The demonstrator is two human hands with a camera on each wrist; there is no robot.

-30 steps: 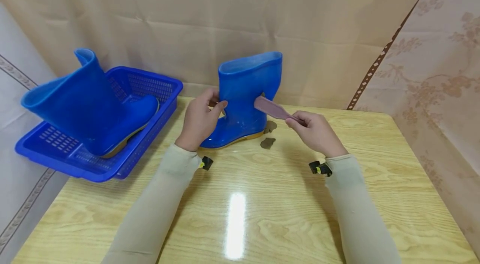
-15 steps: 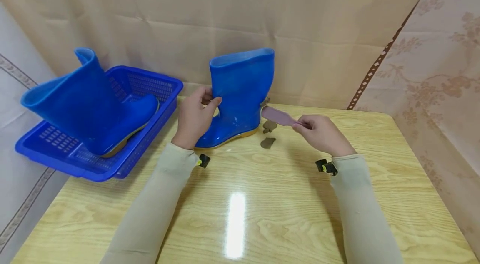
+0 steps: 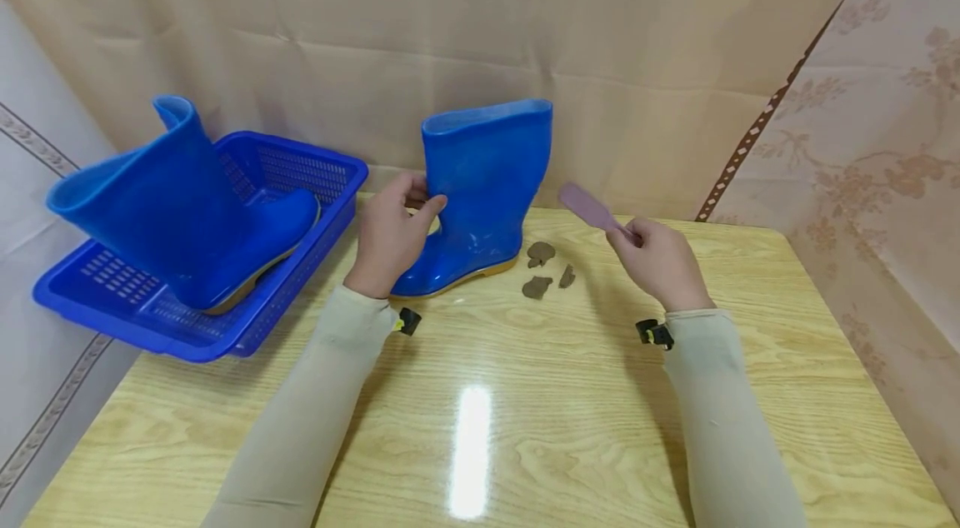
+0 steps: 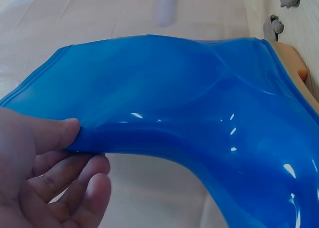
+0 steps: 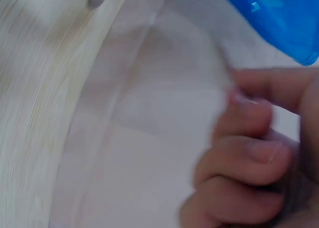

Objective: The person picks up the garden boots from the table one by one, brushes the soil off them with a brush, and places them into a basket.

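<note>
A blue rubber rain boot (image 3: pixel 483 178) with a yellow sole stands upright on the table, its toe pointing left. My left hand (image 3: pixel 392 232) pinches the front of its shaft; in the left wrist view the thumb (image 4: pixel 57 134) lies on the outside and the fingers curl underneath. My right hand (image 3: pixel 663 261) holds a flat mauve scraper (image 3: pixel 588 207) by its thin handle, with the blade raised to the right of the boot and apart from it. Several grey-brown, mud-like lumps (image 3: pixel 537 287) lie on the table just behind the heel.
At the left, a blue perforated plastic basket (image 3: pixel 135 336) holds a second blue boot (image 3: pixel 180 211), which leans over its rim. A beige curtain (image 3: pixel 637 78) hangs along the back edge of the wood-grain table (image 3: pixel 555 428).
The boot and my left hand have shifted slightly left. The scraper has come away from the back of the boot, up and right. Another brown lump now lies on the table.
</note>
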